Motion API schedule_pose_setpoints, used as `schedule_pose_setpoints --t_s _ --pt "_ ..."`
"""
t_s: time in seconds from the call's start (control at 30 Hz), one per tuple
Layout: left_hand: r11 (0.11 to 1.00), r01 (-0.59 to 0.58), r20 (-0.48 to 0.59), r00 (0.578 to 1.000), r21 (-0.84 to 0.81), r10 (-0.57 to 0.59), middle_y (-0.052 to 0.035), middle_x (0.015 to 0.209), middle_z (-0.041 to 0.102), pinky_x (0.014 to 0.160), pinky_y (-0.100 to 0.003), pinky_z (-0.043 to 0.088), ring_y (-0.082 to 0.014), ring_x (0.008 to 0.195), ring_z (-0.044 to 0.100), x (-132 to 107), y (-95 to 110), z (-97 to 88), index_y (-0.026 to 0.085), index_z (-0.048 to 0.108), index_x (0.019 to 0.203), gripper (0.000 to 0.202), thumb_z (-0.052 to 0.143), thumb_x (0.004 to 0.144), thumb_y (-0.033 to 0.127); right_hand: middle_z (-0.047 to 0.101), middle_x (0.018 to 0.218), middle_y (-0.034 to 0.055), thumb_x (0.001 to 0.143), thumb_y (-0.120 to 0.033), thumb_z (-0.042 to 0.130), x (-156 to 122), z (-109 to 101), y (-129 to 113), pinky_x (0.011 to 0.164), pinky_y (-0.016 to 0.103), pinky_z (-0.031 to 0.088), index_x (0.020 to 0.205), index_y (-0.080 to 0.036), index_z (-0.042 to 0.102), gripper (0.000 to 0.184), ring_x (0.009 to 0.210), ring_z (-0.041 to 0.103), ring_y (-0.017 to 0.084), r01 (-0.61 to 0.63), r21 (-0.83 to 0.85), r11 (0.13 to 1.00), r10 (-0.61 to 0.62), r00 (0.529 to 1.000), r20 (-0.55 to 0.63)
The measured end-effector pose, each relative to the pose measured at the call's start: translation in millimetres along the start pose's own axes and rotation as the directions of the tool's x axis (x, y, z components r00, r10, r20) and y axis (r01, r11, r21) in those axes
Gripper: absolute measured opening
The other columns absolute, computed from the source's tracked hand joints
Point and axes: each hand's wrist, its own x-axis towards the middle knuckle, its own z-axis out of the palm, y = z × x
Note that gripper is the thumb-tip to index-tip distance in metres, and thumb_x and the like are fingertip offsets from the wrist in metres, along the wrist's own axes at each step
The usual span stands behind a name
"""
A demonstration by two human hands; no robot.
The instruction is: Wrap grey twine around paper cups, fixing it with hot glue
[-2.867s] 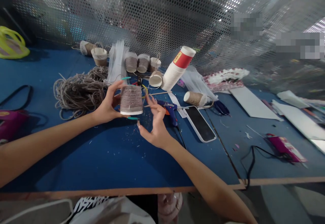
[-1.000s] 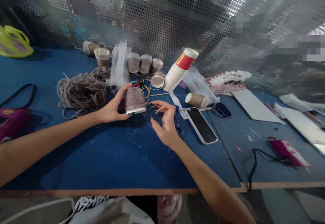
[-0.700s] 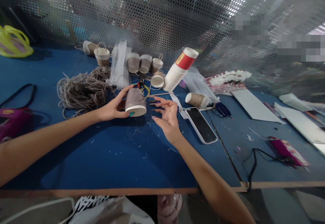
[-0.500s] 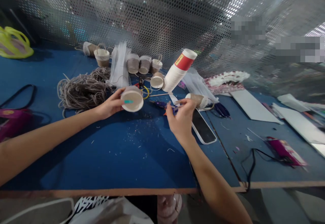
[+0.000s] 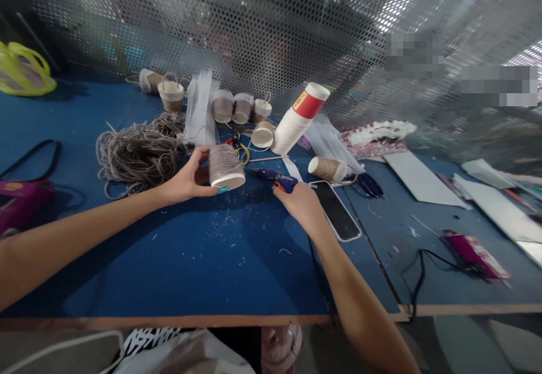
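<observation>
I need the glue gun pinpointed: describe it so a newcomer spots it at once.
On the blue table, find the tall stack of paper cups with red near its top. On its near side, the right hand grips the glue gun. Its narrow blue body with an orange part sets it apart from the flat, black-screened phone beside it.

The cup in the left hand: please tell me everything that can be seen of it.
The cup appears to be paper, its side wrapped in grey-brown yarn, with a white rim left bare. It is slightly tilted, rim downward. The left hand grips it from the left, a teal thumbnail at the rim. Whether it touches the blue table is unclear.
</observation>
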Motion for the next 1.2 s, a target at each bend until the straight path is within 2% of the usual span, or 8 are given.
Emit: schedule_pose_setpoints --t_s 0.03,0.1,0.2,0.3,0.4,0.5,0.67,1.2 --pt "1.0 0.002 -0.01 1.0 0.008 -0.002 -0.0187 0.144 0.048 0.107 -0.059 0.047 -0.0359 0.127 0.059 0.4 -0.3 -0.1 0.026 0.038 0.13 0.08 0.084 0.065 0.029 0.067 0.073 0.0157 0.08 -0.046 0.057 0.9 -2.0 1.5 0.074 0.046 0.05 0.066 -0.02 0.057 0.029 0.084 0.07 0.038 0.003 0.013 1.0 -0.003 1.0 -0.024" --pt "1.0 0.012 -0.034 0.999 0.014 -0.012 -0.0193 0.146 0.046 0.107 -0.06 0.047 -0.0371 0.127 0.059 1.2 -1.2 0.0 0.026 0.036 0.134 0.086 0.084 0.063 0.029 0.066 0.071 0.0137 0.075 -0.043 0.06 1.5 -5.0 5.0 0.077 0.048 0.05 0.065 -0.022 0.053 0.025 0.083 0.069 0.037 0.011 0.049 0.999 -0.003 0.986 -0.165" --pt "0.999 0.028 -0.05 0.998 0.018 -0.027 -0.0183 0.144 0.046 0.106 -0.058 0.048 -0.0368 0.126 0.059 1.8 -1.2 1.3 0.026 0.035 0.137 0.088 0.083 0.063 0.029 0.064 0.068 0.0092 0.071 -0.049 0.062 -3.3 -7.6 6.1 0.072 0.046 0.051 0.071 -0.023 0.049 0.029 0.076 0.067 0.032 0.077 0.246 0.966 0.023 0.926 -0.377" --pt "0.998 0.063 -0.053 0.997 0.022 -0.062 -0.0174 0.142 0.048 0.106 -0.057 0.048 -0.0359 0.125 0.06 1.5 1.8 2.6 0.025 0.034 0.139 0.088 0.081 0.064 0.028 0.062 0.064 0.0022 0.071 -0.053 0.063 -15.9 -8.2 -1.3 0.063 0.038 0.052 0.076 -0.025 0.045 0.033 0.062 0.063 0.023 0.233 0.429 0.873 -0.034 0.906 -0.422" --pt "0.996 0.084 -0.06 0.995 0.012 -0.083 -0.0184 0.144 0.047 0.107 -0.056 0.047 -0.0361 0.126 0.059 1.3 5.2 2.5 0.024 0.034 0.138 0.087 0.08 0.064 0.026 0.06 0.063 -0.002 0.071 -0.049 0.064 -29.0 -6.2 -11.1 0.055 0.034 0.05 0.078 -0.027 0.039 0.034 0.053 0.058 0.018 0.378 0.39 0.839 -0.157 0.856 -0.493" --pt "0.995 0.092 -0.052 0.995 0.03 -0.091 -0.0184 0.144 0.048 0.107 -0.056 0.048 -0.0363 0.127 0.059 1.5 5.8 1.0 0.024 0.034 0.139 0.087 0.079 0.065 0.026 0.058 0.063 -0.0029 0.073 -0.044 0.064 -34.3 -2.9 -15.0 0.052 0.033 0.049 0.078 -0.027 0.034 0.035 0.051 0.057 0.017 0.461 0.303 0.834 -0.24 0.798 -0.553" --pt "0.995 0.085 -0.035 0.996 0.044 -0.084 -0.0159 0.141 0.051 0.106 -0.056 0.049 -0.036 0.124 0.06 1.5 2.5 -0.8 0.026 0.034 0.142 0.089 0.079 0.065 0.026 0.056 0.063 -0.0027 0.075 -0.039 0.062 -32.2 1.5 -11.4 0.053 0.035 0.05 0.08 -0.028 0.033 0.032 0.054 0.059 0.019 0.506 0.188 0.842 -0.317 0.746 -0.585" --pt "0.993 0.08 -0.039 0.996 0.084 -0.077 -0.0155 0.141 0.053 0.103 -0.055 0.051 -0.0358 0.121 0.062 1.4 3.7 1.0 0.026 0.033 0.143 0.09 0.077 0.065 0.028 0.056 0.069 -0.0009 0.079 -0.038 0.062 -37.9 3.8 -13.8 0.051 0.034 0.048 0.082 -0.028 0.031 0.032 0.056 0.059 0.018 0.55 0.163 0.819 -0.361 0.716 -0.598"
